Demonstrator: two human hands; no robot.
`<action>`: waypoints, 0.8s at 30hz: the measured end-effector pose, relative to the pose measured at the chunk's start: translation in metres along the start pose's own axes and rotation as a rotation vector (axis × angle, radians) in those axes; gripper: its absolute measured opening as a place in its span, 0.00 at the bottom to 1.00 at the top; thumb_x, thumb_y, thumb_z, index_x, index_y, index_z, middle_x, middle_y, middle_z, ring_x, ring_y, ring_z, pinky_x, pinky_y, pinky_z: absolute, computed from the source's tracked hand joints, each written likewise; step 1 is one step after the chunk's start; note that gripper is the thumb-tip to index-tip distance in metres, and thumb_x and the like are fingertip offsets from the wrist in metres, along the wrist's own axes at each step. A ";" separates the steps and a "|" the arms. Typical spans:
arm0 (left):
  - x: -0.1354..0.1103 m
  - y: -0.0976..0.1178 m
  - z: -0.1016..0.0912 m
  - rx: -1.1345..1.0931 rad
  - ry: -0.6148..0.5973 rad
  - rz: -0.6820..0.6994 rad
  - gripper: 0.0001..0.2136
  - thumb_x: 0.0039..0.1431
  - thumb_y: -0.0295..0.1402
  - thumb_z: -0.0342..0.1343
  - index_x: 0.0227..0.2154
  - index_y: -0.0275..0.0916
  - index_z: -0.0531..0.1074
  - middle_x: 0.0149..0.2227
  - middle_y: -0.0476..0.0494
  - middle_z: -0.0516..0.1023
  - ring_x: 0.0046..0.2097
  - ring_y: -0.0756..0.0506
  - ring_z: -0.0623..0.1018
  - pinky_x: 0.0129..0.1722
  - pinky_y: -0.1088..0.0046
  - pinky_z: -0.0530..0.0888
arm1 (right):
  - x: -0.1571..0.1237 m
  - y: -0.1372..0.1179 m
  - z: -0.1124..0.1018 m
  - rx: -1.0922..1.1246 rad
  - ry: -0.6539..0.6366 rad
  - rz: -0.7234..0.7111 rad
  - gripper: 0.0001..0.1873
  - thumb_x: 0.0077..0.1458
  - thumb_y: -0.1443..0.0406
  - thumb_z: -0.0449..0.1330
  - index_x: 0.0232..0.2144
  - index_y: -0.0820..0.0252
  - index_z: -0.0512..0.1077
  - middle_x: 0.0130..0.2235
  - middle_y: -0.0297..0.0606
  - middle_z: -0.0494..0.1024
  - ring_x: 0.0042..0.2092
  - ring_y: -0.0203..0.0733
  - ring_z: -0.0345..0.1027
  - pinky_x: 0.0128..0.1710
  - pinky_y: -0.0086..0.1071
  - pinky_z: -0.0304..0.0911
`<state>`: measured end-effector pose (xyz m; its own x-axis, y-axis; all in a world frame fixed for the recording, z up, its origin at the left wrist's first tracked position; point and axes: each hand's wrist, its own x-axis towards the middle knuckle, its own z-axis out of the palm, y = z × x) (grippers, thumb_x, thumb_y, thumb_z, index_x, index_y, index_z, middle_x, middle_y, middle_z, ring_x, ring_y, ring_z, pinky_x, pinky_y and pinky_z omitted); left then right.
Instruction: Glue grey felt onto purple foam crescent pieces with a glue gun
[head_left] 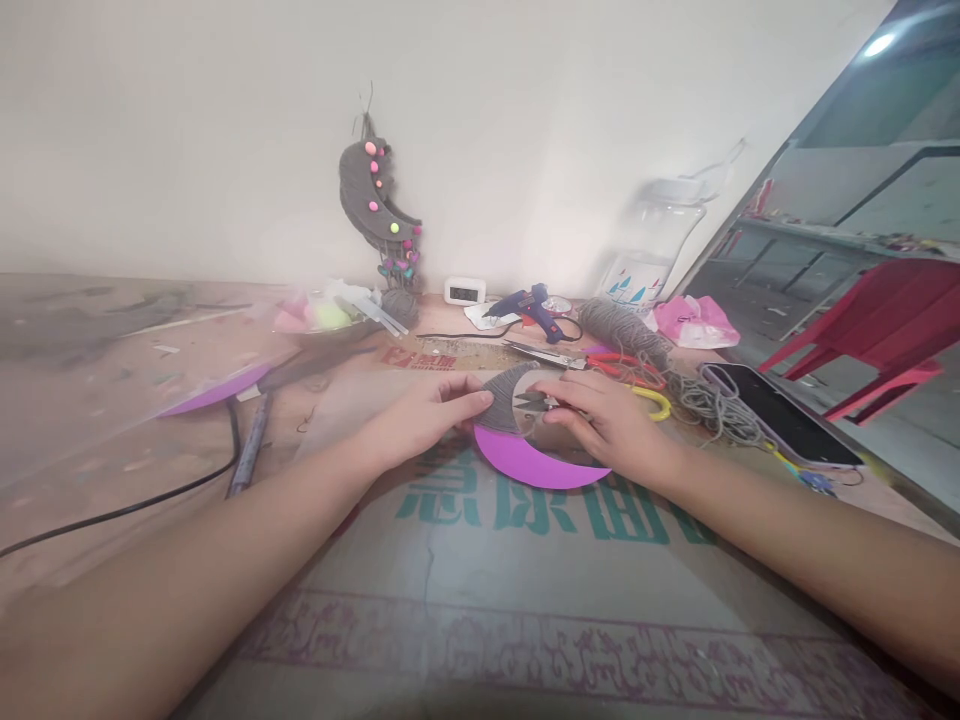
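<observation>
A crescent moon cut-out (pixel 536 462), bright purple below, has its upper half wrapped in grey yarn (pixel 508 396). My left hand (pixel 455 405) pinches the wrapped part at its outer edge, thumb on top. Between the fingers of my right hand (pixel 592 412) is a small pair of thread snips (pixel 531 401), blades pointing left toward the crescent's inner edge. The handle is mostly covered by my fingers. Scissors with red handles (pixel 622 368) lie just beyond my right hand, and a yellow loop (pixel 652 403) shows beside it.
Behind stand a blue glue gun (pixel 529 308), a white digital clock (pixel 465 291) and a clear bottle (pixel 645 245). Grey yarn (pixel 705 405) and a phone (pixel 780 412) lie to the right. A decorated grey crescent (pixel 367 195) hangs on the wall. A black cable (pixel 135 511) crosses the left side.
</observation>
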<state>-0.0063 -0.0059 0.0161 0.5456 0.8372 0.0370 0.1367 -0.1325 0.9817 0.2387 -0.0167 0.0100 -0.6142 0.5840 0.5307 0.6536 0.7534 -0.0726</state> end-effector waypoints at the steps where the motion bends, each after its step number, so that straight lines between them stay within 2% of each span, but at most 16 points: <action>1: 0.000 0.000 0.000 -0.005 0.000 0.000 0.11 0.55 0.42 0.53 0.27 0.39 0.70 0.26 0.53 0.70 0.27 0.52 0.68 0.28 0.78 0.64 | 0.000 0.000 0.000 -0.002 -0.002 -0.017 0.15 0.62 0.61 0.51 0.46 0.60 0.71 0.36 0.41 0.75 0.38 0.41 0.67 0.37 0.32 0.60; 6: 0.001 -0.001 -0.001 -0.006 0.018 -0.011 0.12 0.56 0.43 0.53 0.28 0.37 0.68 0.25 0.52 0.68 0.28 0.52 0.67 0.28 0.78 0.63 | -0.001 0.000 -0.001 0.009 -0.013 -0.067 0.14 0.62 0.61 0.51 0.45 0.60 0.72 0.32 0.40 0.74 0.34 0.39 0.65 0.34 0.31 0.59; 9: 0.002 -0.004 -0.001 -0.025 0.063 -0.025 0.13 0.56 0.44 0.53 0.29 0.37 0.67 0.25 0.53 0.67 0.27 0.53 0.66 0.28 0.78 0.63 | -0.002 0.001 -0.001 0.043 -0.012 -0.035 0.16 0.62 0.60 0.51 0.47 0.60 0.71 0.36 0.42 0.75 0.37 0.40 0.68 0.36 0.33 0.61; 15: 0.001 -0.002 -0.001 -0.014 0.071 -0.013 0.14 0.56 0.45 0.53 0.30 0.38 0.67 0.26 0.52 0.68 0.28 0.52 0.67 0.29 0.78 0.64 | 0.000 0.006 0.002 0.178 0.099 0.226 0.18 0.63 0.61 0.48 0.50 0.59 0.70 0.49 0.43 0.76 0.51 0.44 0.69 0.50 0.40 0.64; 20: 0.001 -0.002 0.001 0.036 0.065 -0.009 0.15 0.55 0.47 0.53 0.28 0.38 0.67 0.26 0.52 0.68 0.28 0.52 0.67 0.28 0.78 0.64 | 0.003 0.016 0.006 0.213 0.174 0.397 0.19 0.62 0.60 0.48 0.47 0.60 0.74 0.49 0.42 0.77 0.52 0.47 0.69 0.53 0.43 0.63; 24: 0.005 -0.010 0.001 0.017 0.028 0.007 0.17 0.55 0.48 0.52 0.32 0.38 0.68 0.25 0.53 0.67 0.25 0.52 0.65 0.25 0.78 0.61 | 0.003 0.020 0.004 0.215 0.223 0.429 0.17 0.60 0.60 0.51 0.44 0.61 0.75 0.47 0.43 0.78 0.50 0.46 0.71 0.52 0.42 0.64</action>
<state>-0.0042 -0.0012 0.0057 0.5231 0.8509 0.0493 0.1472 -0.1472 0.9781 0.2485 0.0015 0.0065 -0.1870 0.7926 0.5804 0.7059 0.5193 -0.4817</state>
